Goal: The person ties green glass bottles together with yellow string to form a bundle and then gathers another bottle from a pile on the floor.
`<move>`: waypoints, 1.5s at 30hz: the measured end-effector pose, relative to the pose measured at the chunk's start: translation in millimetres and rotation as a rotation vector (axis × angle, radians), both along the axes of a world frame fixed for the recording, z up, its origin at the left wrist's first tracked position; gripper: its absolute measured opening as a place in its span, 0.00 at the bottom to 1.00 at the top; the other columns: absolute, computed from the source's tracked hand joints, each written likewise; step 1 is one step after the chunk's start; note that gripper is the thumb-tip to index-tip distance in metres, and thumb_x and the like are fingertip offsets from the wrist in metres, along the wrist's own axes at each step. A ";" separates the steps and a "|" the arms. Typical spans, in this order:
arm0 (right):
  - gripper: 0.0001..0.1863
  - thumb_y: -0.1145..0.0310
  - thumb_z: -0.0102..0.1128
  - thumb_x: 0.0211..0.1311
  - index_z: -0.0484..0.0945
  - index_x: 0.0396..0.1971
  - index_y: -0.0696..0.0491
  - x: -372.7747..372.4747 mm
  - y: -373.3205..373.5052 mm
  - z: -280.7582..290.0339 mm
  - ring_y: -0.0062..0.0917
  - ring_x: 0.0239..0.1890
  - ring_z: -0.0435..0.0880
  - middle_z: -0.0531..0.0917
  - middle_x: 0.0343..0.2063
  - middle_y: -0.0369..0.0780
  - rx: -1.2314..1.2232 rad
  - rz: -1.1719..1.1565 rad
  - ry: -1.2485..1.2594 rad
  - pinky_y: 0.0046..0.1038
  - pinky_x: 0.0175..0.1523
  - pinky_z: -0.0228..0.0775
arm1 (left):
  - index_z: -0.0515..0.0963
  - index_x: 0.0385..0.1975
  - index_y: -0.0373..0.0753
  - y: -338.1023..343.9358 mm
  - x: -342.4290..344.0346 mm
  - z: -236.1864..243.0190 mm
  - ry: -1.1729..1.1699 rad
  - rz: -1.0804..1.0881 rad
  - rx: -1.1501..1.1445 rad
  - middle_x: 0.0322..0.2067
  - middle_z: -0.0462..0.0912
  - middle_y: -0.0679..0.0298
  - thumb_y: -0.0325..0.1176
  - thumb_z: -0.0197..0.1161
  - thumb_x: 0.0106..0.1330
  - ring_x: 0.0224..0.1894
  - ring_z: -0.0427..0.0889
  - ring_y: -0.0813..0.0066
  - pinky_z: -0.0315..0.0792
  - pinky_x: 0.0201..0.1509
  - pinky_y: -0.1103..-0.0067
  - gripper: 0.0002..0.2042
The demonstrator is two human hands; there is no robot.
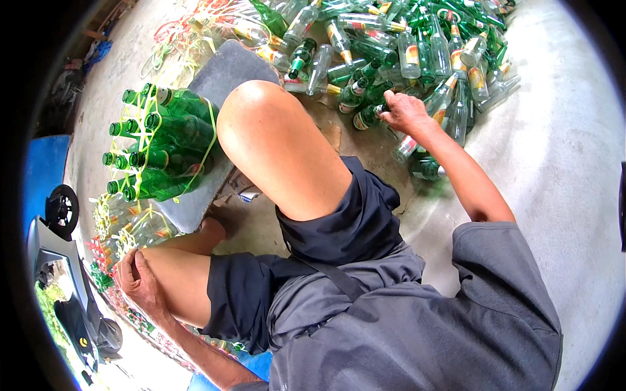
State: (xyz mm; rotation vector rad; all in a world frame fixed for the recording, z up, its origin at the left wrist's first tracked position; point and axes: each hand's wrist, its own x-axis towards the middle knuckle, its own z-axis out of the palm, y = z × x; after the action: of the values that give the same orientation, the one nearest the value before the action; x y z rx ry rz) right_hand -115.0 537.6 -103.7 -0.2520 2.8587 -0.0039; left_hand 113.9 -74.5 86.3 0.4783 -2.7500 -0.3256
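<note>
At the near edge of a bottle pile, my right hand [405, 112] is closed around the neck end of a green glass bottle [367, 118], which lies tilted with its base toward the left. Other green and clear bottles [438, 45] crowd around it, several with labels. My left hand [139, 283] rests on my left knee, fingers laid over it and holding nothing. To the left, a bundle of green bottles [179, 140] tied with yellow-green string stands on a grey board [231, 65], necks pointing toward the left.
Tangled red and yellow strings [189, 32] lie at the far left of the pile. More bundled bottles [140, 225] stand beyond my left knee. A parked motor scooter [62, 260] is at the left edge. Pale concrete floor [548, 130] stretches along the right.
</note>
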 end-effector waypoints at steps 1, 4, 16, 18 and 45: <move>0.18 0.57 0.65 0.62 0.80 0.44 0.54 3.3 4.5 3.5 0.49 0.48 0.88 0.88 0.43 0.50 0.004 -0.019 0.013 0.49 0.53 0.80 | 0.85 0.47 0.34 1.3 -0.3 0.6 -0.001 0.006 0.000 0.42 0.86 0.58 0.30 0.65 0.74 0.45 0.82 0.66 0.77 0.52 0.72 0.08; 0.17 0.59 0.66 0.60 0.82 0.44 0.54 23.1 26.1 31.6 0.48 0.50 0.88 0.88 0.44 0.50 0.042 -0.070 -0.061 0.48 0.54 0.80 | 0.86 0.47 0.35 -0.1 -1.9 -6.2 0.003 0.023 0.070 0.43 0.87 0.60 0.32 0.65 0.75 0.48 0.82 0.65 0.75 0.56 0.71 0.09; 0.10 0.68 0.71 0.53 0.92 0.37 0.46 123.1 103.5 -2.9 0.31 0.44 0.93 0.93 0.39 0.36 0.629 0.225 -0.477 0.40 0.41 0.86 | 0.85 0.47 0.35 -0.3 0.9 4.2 -0.062 0.003 -0.003 0.44 0.88 0.59 0.33 0.64 0.75 0.49 0.82 0.64 0.74 0.58 0.71 0.10; 0.11 0.68 0.71 0.54 0.92 0.38 0.44 134.0 102.1 -8.6 0.29 0.43 0.93 0.93 0.39 0.33 0.694 0.262 -0.484 0.41 0.35 0.86 | 0.85 0.48 0.35 -3.0 1.6 5.1 -0.068 -0.009 -0.003 0.44 0.87 0.59 0.33 0.64 0.75 0.49 0.82 0.64 0.74 0.59 0.72 0.10; 0.09 0.68 0.69 0.53 0.91 0.35 0.48 111.8 34.5 18.6 0.32 0.40 0.93 0.92 0.35 0.38 0.382 0.338 -0.386 0.38 0.39 0.84 | 0.85 0.47 0.36 3.7 1.4 5.0 -0.025 0.013 0.026 0.43 0.87 0.58 0.31 0.64 0.74 0.48 0.81 0.61 0.73 0.57 0.69 0.09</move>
State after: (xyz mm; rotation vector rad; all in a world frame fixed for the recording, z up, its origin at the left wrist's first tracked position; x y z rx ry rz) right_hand -3.2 572.1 -85.2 -0.5772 2.3429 0.4959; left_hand 115.3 -70.8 91.3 0.5095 -2.7687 -0.3555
